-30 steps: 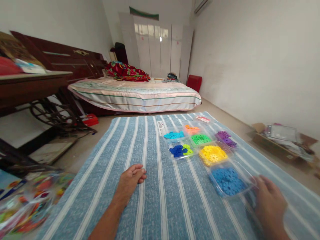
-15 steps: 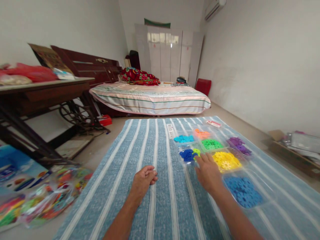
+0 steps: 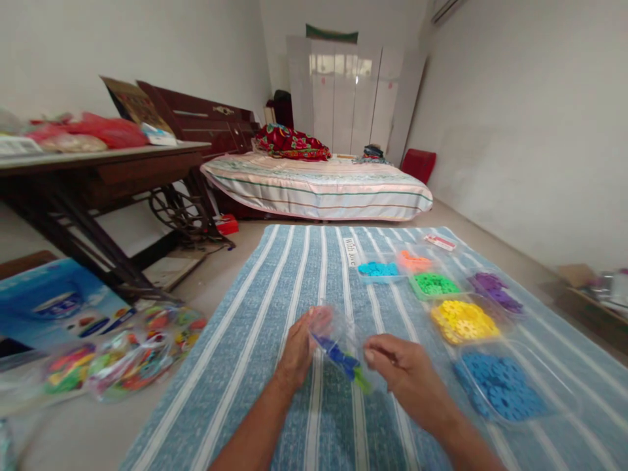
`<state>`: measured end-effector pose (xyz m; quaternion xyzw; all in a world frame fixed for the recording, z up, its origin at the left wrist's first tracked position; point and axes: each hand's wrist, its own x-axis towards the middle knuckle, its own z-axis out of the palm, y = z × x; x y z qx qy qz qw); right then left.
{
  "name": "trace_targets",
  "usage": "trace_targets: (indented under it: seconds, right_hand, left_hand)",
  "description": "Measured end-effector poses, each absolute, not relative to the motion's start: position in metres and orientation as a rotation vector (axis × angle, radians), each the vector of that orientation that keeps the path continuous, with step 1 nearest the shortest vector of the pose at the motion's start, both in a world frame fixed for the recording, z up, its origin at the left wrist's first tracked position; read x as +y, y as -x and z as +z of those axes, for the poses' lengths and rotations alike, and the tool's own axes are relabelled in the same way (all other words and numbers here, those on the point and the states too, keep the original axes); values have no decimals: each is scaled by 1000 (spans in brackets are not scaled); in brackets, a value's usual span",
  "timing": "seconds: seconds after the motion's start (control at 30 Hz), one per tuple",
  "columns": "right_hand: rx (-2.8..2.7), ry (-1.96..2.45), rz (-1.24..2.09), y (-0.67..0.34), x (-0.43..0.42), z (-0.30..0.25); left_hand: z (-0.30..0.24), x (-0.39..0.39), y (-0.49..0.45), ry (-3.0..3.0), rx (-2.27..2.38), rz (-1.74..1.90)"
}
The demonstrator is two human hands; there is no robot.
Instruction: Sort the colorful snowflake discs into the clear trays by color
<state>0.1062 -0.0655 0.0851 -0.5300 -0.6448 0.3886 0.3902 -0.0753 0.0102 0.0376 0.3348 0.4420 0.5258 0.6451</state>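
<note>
Above the cloth, a clear plastic box [image 3: 346,330] is tilted down to the right, blurred by motion. Dark blue flower-shaped plastic pieces [image 3: 336,354] lie in it, with a lime green piece [image 3: 362,379] at the low end. My left hand [image 3: 300,343] grips the box's left side, some fingers showing through the clear plastic. At its right edge my right hand [image 3: 405,369] is closed, thumb and fingers pinched on the rim. Right of the hands stand boxes of yellow pieces [image 3: 465,320] and medium blue pieces [image 3: 503,386].
Farther back are boxes of light blue [image 3: 377,269], orange [image 3: 415,260], green [image 3: 434,284] and purple pieces [image 3: 495,292]. A blue striped cloth [image 3: 245,327] lies under everything. Bags of colourful things [image 3: 132,360] sit on the floor at left, near a sewing machine table [image 3: 112,157].
The box of dark blue pieces has left its place among the others, lifted and brought left between my hands. My left hand has taken hold of it. The view has shifted left.
</note>
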Motion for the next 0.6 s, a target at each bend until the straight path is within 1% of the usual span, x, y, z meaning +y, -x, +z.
trace_targets:
  seconds: [0.07,0.17,0.27,0.43,0.6]
  right_hand:
    - [-1351,1254,1271,-99,-65,83]
    - [-978,1130,1470,-100,-55,71]
    - [-760,1028,1564,-109,-43,53]
    - [-465,895,1685,-117,-39,21]
    - [-397,763,1689,-117,-38,17]
  left_hand:
    - [39,8,71,-679,934,1131]
    - [39,6,66,-680,875,1029]
    - [37,5,63,-754,882,991]
    - [35,4,57,-846,1023,1083]
    - [37,-1,55,-1075,1191,1146]
